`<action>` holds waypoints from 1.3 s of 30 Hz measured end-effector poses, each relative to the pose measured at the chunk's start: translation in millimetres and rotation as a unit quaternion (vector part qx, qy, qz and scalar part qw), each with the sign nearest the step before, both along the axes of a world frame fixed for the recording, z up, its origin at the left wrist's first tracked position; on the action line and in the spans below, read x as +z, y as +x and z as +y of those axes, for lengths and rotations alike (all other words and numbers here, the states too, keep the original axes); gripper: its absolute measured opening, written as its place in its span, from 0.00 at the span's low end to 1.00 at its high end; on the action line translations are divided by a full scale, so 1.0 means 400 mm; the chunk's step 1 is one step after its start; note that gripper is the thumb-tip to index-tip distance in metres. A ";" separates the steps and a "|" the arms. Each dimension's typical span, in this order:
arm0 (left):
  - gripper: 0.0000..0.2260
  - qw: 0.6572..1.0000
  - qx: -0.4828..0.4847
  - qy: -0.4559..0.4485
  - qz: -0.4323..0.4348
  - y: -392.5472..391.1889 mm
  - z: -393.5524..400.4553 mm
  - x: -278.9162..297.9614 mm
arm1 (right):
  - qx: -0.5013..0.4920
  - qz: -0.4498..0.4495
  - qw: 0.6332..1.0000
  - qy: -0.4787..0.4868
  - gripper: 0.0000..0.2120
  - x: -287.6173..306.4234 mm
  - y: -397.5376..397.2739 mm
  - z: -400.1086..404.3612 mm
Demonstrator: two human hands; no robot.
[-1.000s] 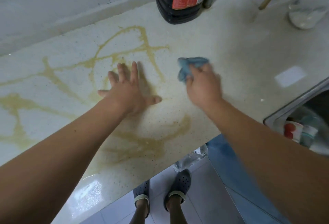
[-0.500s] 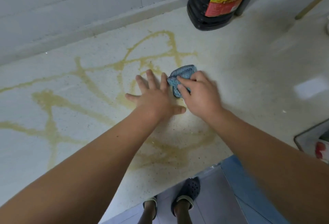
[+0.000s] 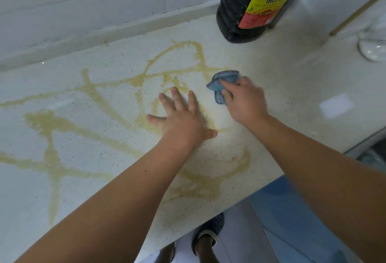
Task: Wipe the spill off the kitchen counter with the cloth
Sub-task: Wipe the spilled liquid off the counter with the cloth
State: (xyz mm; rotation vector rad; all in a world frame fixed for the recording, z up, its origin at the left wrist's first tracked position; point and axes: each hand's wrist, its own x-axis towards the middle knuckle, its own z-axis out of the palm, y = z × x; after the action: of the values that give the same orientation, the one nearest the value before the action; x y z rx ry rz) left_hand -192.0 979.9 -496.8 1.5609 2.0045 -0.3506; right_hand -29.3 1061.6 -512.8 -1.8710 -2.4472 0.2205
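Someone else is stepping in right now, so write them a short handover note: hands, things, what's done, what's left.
Left hand: open, flat on the speckled pale stone counter.
Right hand: shut on the small crumpled blue cloth, pressed to the counter.
Done: the patch near the hands looks paler.
Left: the yellowish streaky spill covers most of the left side, plus a smear by the front edge. A dark bottle stands behind.

Counter lies open right of my right hand; a dark bottle blocks the back, and what may be glassware the far right.
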 end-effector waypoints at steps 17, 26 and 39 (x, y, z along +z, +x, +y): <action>0.61 0.995 0.101 0.003 0.001 -0.256 0.018 0.006 | -0.064 0.061 0.996 0.003 0.21 -0.022 -0.146 0.102; 0.65 0.995 0.103 0.009 0.012 -0.253 0.017 0.007 | -0.022 0.037 0.999 0.021 0.22 -0.013 -0.155 0.173; 0.67 0.994 0.113 0.007 0.006 -0.255 0.022 0.000 | -0.046 0.049 0.998 0.011 0.22 -0.011 -0.174 0.199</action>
State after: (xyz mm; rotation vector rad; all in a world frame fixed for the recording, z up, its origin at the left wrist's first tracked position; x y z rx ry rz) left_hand -294.1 988.6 -496.7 1.3255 2.1696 -0.2573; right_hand -99.0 1141.3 -517.0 -1.9113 -2.2849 0.2730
